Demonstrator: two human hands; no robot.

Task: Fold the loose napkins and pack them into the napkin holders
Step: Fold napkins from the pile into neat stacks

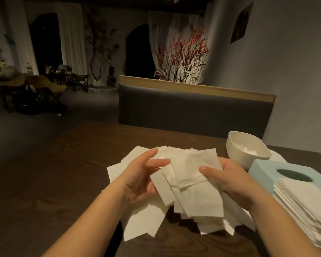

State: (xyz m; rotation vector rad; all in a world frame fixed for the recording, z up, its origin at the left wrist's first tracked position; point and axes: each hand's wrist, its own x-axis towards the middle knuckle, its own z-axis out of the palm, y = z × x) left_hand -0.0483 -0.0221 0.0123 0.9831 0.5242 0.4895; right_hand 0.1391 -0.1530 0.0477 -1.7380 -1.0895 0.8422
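White napkins (191,175) held between left hand (141,175) and right hand (232,180).

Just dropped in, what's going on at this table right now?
A person holds a bunch of napkins in both hands, left hand and right hand, above loose napkins spread on the wooden table. A neat stack, a mint-green holder and a white bowl sit to the right.

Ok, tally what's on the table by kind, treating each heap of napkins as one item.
Hands: 2, left hand and right hand
Napkin heaps: 2, loose napkins, folded stack
White bowl: 1
Pale blue napkin holder: 1
Total: 6
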